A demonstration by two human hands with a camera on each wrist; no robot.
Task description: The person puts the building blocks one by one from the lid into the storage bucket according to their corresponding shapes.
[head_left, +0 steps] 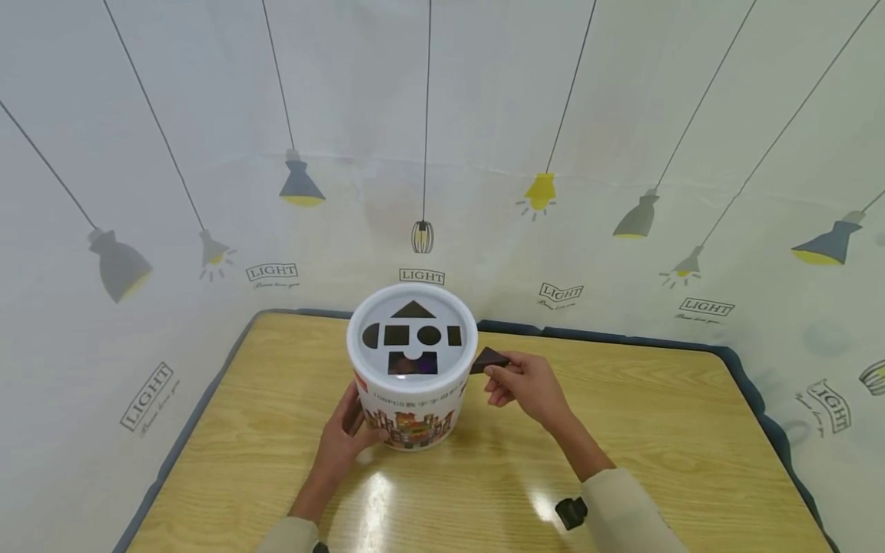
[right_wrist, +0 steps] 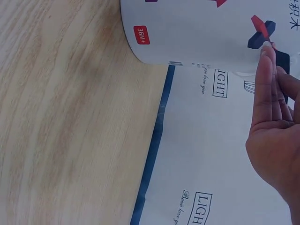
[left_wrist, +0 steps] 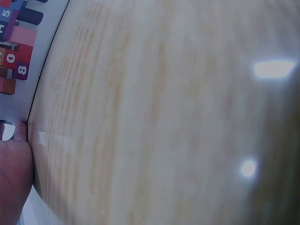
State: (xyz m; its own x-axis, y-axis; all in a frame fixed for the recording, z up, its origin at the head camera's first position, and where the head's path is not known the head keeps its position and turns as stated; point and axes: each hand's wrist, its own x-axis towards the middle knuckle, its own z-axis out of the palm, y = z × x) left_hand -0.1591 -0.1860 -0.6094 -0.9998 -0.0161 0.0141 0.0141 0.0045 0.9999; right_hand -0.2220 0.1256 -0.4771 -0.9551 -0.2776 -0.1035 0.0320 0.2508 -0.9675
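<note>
A white bucket [head_left: 415, 395] with printed blocks on its wall stands upright on the table. Its white lid [head_left: 470, 342] has several cut-outs: a triangle, a half circle, a square, a circle, a rectangle and a notched shape. Through the notched one, coloured pieces show inside. My left hand [head_left: 339, 442] holds the bucket low on its left side, thumb across the front; the left wrist view catches only part of that hand [left_wrist: 14, 176]. To the right of the lid, my right hand [head_left: 528, 384] pinches a dark triangular block [head_left: 489, 359] close to the rim.
The wood-grain table [head_left: 622, 430] has a dark blue edge [head_left: 622, 338] at the back and sides. Behind it hangs a pale cloth [head_left: 484, 115] printed with lamps and the word LIGHT. A small black device [head_left: 571, 513] sits at the right sleeve [head_left: 625, 511].
</note>
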